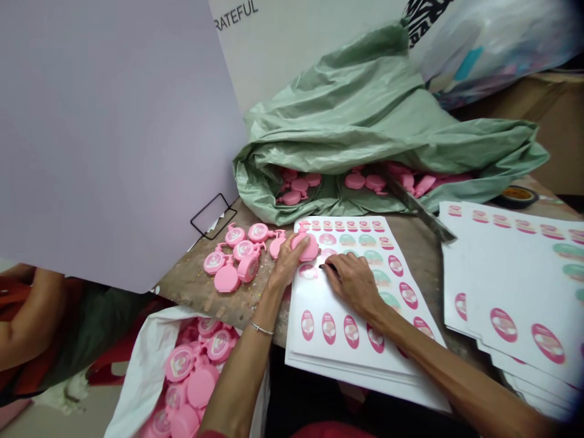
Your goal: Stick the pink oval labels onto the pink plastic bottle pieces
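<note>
My left hand (286, 258) is closed around a round pink plastic pump-bottle-shaped piece (308, 248), above the top left of a sticker sheet (328, 298). Close beside it, my right hand (352, 278) is pinched on a small dark pointed tool (322, 266), its kind too small to make out. The tool's tip is near a pink oval sticker (309, 272) on the sheet. Pink and green stickers run along the sheet, which tops a stack. Left of my hands lie several similar pink pieces (227, 278), some with round labels showing.
A green sack (337, 134) holding more pink pieces lies at the back. More sticker sheets (515, 274) are stacked at right, near a metal blade (420, 210) and a tape roll (516, 196). A white bag (137, 365) of labelled pieces stands lower left. Another person's arm (34, 316) shows far left.
</note>
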A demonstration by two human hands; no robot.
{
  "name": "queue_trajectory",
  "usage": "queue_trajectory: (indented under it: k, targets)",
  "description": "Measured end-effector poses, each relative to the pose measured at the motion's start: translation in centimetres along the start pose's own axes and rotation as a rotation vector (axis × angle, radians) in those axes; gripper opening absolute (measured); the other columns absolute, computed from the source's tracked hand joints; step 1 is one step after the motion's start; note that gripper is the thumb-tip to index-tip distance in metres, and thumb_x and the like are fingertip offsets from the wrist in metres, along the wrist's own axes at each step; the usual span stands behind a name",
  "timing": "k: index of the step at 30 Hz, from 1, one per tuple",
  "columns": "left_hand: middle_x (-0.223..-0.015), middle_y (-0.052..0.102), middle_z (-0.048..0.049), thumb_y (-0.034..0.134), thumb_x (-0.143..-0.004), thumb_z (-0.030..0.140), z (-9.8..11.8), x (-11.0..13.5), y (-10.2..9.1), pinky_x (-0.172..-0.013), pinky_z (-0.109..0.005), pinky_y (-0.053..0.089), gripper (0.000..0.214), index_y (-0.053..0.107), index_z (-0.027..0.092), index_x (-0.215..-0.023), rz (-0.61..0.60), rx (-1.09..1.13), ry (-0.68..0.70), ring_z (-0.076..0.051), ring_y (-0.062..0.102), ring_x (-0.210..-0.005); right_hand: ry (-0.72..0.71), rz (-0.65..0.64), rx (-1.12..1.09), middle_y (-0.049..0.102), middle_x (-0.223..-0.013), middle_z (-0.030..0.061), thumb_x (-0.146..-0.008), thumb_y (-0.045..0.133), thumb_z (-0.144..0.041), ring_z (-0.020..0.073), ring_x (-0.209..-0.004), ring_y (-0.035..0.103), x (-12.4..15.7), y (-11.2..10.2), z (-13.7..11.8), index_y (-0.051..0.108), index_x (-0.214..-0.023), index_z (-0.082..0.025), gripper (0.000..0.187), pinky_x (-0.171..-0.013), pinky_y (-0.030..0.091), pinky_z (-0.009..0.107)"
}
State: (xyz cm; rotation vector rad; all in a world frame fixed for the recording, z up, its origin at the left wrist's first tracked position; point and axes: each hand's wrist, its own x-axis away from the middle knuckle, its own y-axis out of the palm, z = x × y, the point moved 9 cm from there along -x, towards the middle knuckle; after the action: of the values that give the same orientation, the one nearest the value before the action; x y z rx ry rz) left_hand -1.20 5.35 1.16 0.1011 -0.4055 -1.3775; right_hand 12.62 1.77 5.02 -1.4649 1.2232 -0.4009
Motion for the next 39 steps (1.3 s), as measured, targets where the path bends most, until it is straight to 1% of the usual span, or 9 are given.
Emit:
queue_trajectory:
  k: [9, 15, 18, 21, 24, 26, 28, 34, 39]
  targets:
    - [-0.083, 0.066, -0.0043, 0.071, -0.074, 0.046, -0.5, -0.4, 0.1, -0.069, -0.026, 0.054, 0.044, 0.062, 0.015, -0.104, -0.088, -0.06, 0.06, -0.015, 0.065, -0.073, 0.034, -0.054, -0.078, 0.063, -0.071, 0.0044, -0.089, 0.047, -0.025, 0.0191, -0.071, 0.052, -0.1, 0.6, 0.4, 0.06, -0.08, -0.019, 0.017, -0.068, 0.031, 0.031]
    - [-0.082, 0.064, -0.0037, 0.07, -0.075, 0.047, -0.4, -0.4, 0.3, -0.071, -0.026, 0.053, 0.043, 0.062, 0.015, -0.103, -0.111, -0.058, 0.062, -0.014, 0.063, -0.072, 0.103, -0.039, -0.024, 0.066, -0.074, 0.0035, -0.083, 0.061, -0.038, 0.021, -0.073, 0.054, -0.5, 0.8, 0.6, 0.059, -0.079, -0.02, 0.019, -0.07, 0.032, 0.033]
    - [-0.083, 0.065, -0.0037, 0.072, -0.073, 0.046, -0.5, -0.6, 0.1, -0.072, -0.025, 0.052, 0.043, 0.062, 0.015, -0.101, -0.107, -0.035, 0.047, -0.014, 0.064, -0.074, -0.035, 0.104, -0.004, 0.065, -0.068, 0.0035, -0.083, 0.062, -0.033, 0.0191, -0.068, 0.053, -0.3, -0.7, -1.4, 0.059, -0.074, -0.019, 0.018, -0.071, 0.033, 0.035]
    - [-0.083, 0.066, -0.0048, 0.072, -0.072, 0.046, -0.4, -0.6, 0.2, -0.073, -0.028, 0.053, 0.045, 0.061, 0.014, -0.102, -0.111, -0.013, 0.034, -0.016, 0.065, -0.075, -0.204, 0.232, -0.134, 0.064, -0.065, 0.0027, -0.084, 0.062, -0.031, 0.0164, -0.064, 0.052, 0.3, -3.2, -3.3, 0.058, -0.072, -0.018, 0.018, -0.071, 0.036, 0.035]
    - [-0.086, 0.067, -0.0063, 0.072, -0.073, 0.045, 0.2, 0.1, 0.8, -0.071, -0.029, 0.055, 0.046, 0.06, 0.014, -0.104, -0.122, 0.046, 0.017, -0.017, 0.066, -0.075, -0.037, 0.285, -0.388, 0.066, -0.071, 0.0024, -0.082, 0.065, -0.035, 0.0155, -0.064, 0.055, -0.2, -5.6, -1.2, 0.062, -0.078, -0.02, 0.016, -0.066, 0.042, 0.033]
    - [-0.095, 0.067, -0.0078, 0.072, -0.074, 0.043, 0.9, 1.3, 1.5, -0.071, -0.03, 0.056, 0.044, 0.06, 0.015, -0.105, -0.134, 0.083, 0.012, -0.018, 0.066, -0.081, 0.12, 0.278, -0.533, 0.069, -0.078, 0.0029, -0.082, 0.066, -0.037, 0.0152, -0.064, 0.057, -0.8, -6.5, 0.7, 0.066, -0.086, -0.021, 0.016, -0.062, 0.045, 0.032]
    - [-0.103, 0.066, -0.0096, 0.068, -0.077, 0.045, 1.4, 2.8, 2.3, -0.072, -0.033, 0.058, 0.042, 0.061, 0.016, -0.107, -0.146, 0.099, -0.011, -0.021, 0.066, -0.088, 0.16, 0.241, -0.601, 0.071, -0.08, 0.0031, -0.081, 0.066, -0.037, 0.0158, -0.066, 0.058, -1.3, -7.3, 1.5, 0.07, -0.091, -0.022, 0.018, -0.062, 0.047, 0.032]
    - [-0.093, 0.071, -0.0142, 0.046, -0.085, 0.063, 0.4, 6.1, 3.8, -0.066, -0.039, 0.059, 0.056, 0.064, 0.014, -0.106, -0.127, 0.209, -0.212, -0.027, 0.07, -0.081, 0.048, 0.171, -0.585, 0.072, -0.08, 0.0034, -0.083, 0.065, -0.034, 0.0156, -0.067, 0.057, -1.1, -8.5, 0.2, 0.073, -0.093, -0.023, 0.017, -0.063, 0.047, 0.032]
    - [-0.093, 0.072, -0.0139, 0.039, -0.092, 0.057, 0.1, 6.6, 4.0, -0.068, -0.038, 0.06, 0.056, 0.064, 0.011, -0.11, -0.15, 0.218, -0.204, -0.025, 0.07, -0.082, -0.032, 0.149, -0.531, 0.07, -0.075, 0.0028, -0.085, 0.064, -0.03, 0.0148, -0.064, 0.055, -0.7, -8.9, -0.5, 0.073, -0.094, -0.022, 0.015, -0.062, 0.045, 0.032]
